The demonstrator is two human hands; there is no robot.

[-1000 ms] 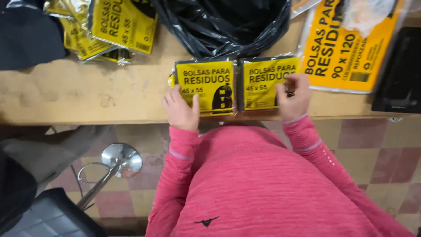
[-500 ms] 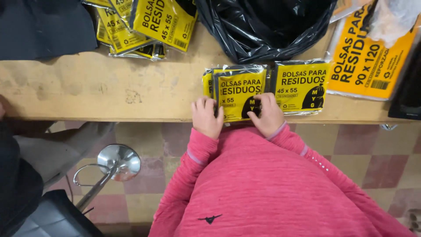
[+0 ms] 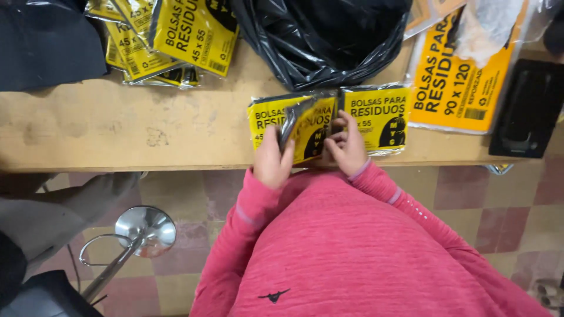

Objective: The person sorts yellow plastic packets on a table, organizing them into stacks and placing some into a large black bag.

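While I am leaning over the near edge of the wooden table (image 3: 117,141), a wide bare stretch of its top is lying open on my left, between the dark cloth (image 3: 41,47) at the far left corner and the packets I am working on. Beyond that bare stretch, a loose heap of yellow bag packets (image 3: 176,35) is sitting against the far edge. Below the table edge on the left, a chrome stool base (image 3: 144,229) is standing on the checkered floor tiles (image 3: 505,217), leaving little room there.

My left hand (image 3: 271,159) is curling around the lower left corner of a yellow and black bag packet (image 3: 305,126), thumb on top and fingers underneath, tilting it up off the small stack (image 3: 264,114) lying right at the table edge. My right hand (image 3: 346,147) is pinching the same packet's right side, fingers bent and close together. Just beside it on the right, a second flat yellow packet (image 3: 376,114) is lying untouched, its far edge touching the crumpled black plastic bag (image 3: 323,41) that is crowding the middle of the table. Farther right, a large orange bag packet (image 3: 458,82) is lying flat, and a black tray (image 3: 526,108) is occupying the right end near the edge.
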